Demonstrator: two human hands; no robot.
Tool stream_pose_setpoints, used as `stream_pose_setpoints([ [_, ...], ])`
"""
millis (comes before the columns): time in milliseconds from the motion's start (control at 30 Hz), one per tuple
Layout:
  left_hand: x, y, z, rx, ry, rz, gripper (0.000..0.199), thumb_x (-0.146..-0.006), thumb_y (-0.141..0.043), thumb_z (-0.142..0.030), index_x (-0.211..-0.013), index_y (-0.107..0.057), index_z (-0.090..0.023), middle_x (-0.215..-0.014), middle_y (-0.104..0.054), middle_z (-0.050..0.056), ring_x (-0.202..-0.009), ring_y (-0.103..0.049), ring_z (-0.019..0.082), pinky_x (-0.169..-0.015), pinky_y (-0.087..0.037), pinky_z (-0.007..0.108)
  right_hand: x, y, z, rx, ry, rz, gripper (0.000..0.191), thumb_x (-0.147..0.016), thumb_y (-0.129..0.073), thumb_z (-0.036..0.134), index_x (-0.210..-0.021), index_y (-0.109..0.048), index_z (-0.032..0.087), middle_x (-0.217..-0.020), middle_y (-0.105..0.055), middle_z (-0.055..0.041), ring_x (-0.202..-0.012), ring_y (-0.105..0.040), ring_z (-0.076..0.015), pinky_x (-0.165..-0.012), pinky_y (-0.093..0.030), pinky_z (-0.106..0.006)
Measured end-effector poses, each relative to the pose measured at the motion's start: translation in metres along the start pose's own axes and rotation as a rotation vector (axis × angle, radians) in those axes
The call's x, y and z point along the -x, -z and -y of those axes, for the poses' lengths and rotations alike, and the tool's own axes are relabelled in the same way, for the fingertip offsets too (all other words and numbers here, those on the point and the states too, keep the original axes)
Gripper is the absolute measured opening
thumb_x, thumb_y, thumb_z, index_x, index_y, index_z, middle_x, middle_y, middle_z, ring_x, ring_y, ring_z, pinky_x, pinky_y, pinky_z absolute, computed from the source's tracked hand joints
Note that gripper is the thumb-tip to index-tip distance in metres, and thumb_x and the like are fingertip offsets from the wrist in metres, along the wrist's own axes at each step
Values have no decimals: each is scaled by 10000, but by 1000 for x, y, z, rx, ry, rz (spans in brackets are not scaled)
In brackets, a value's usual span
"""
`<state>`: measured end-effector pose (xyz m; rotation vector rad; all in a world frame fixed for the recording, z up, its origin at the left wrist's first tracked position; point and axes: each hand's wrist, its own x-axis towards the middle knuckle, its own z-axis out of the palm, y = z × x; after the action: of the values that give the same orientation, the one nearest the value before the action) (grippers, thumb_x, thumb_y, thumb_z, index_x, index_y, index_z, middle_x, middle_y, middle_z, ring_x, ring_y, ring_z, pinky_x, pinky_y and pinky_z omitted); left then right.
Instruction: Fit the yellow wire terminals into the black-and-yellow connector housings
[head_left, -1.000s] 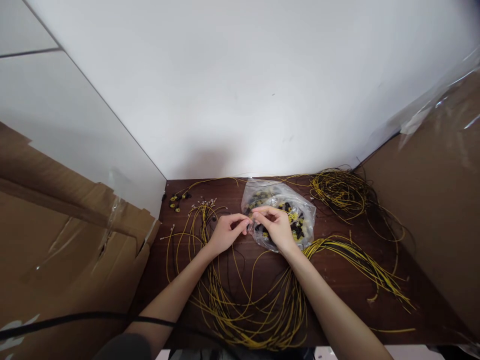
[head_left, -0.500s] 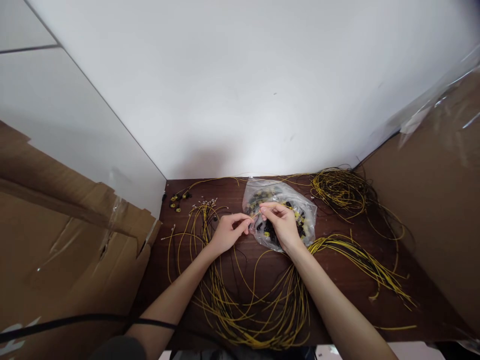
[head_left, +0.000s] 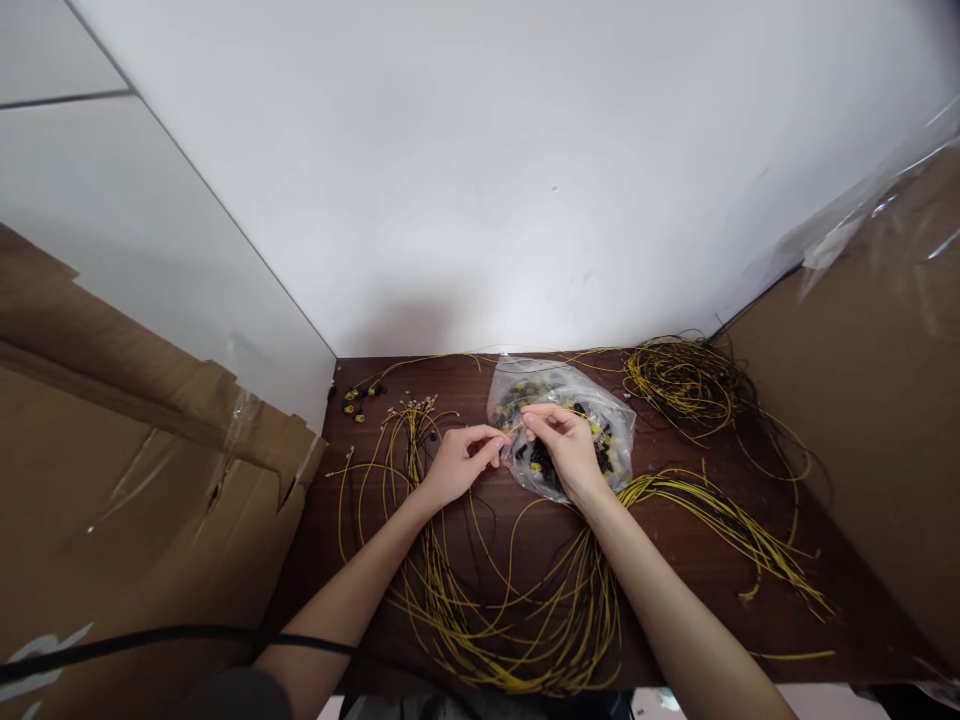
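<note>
Two bare hands are in my view, both pinched narrow at the plastic bag (head_left: pixel 625 424). My left hand (head_left: pixel 459 463) sits just left of it, thumb and fingertips together on a thin strand (head_left: pixel 514 431); my right hand (head_left: pixel 566 450) is over the bag, gripping the strand too, so it spans the small gap by the bag's left side. I cannot tell what else my fingers hide. Black and yellow pieces (head_left: pixel 546 474) lie in the bag, and a bundle of yellow and black wires (head_left: pixel 525 685) loops over the counter (head_left: pixel 862 620) from left of the bag, around in front, to its right. The strand looks fine, so a light pinch could let it slip and drop among the pieces. Dipping my right wrist could drag the plastic and spill them. My right forearm crosses over the bundle, and a sideways sweep could snag it into the coil (head_left: pixel 679 385) right of the bag.
</note>
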<state>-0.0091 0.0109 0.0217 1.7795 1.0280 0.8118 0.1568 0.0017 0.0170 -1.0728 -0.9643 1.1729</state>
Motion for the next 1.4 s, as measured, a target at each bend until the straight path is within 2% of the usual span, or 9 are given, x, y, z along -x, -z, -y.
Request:
stream_pose_setpoints([
  [667, 0, -1, 3, 18, 6, 6, 262, -846, -497, -319, -859, -669, -122, -584, -591, 8, -498, -466, 77, -493, -358, 178, 0, 1, 1, -3, -6, 8, 201, -669, -696, 334, -785, -668, 172, -579, -568, 18, -547, -478, -107, -586, -393, -253],
  [1400, 0, -1, 0, -15, -26, -2, 258, -839, -503, -313, -844, -677, -123, -577, -605, 11, -534, -507, 97, -546, -384, 198, 0, -1, 3, 15, -14, 12, 234, -652, -702, 363, -783, -668, 172, -571, -570, 19, -539, -486, -111, -580, -395, -256],
])
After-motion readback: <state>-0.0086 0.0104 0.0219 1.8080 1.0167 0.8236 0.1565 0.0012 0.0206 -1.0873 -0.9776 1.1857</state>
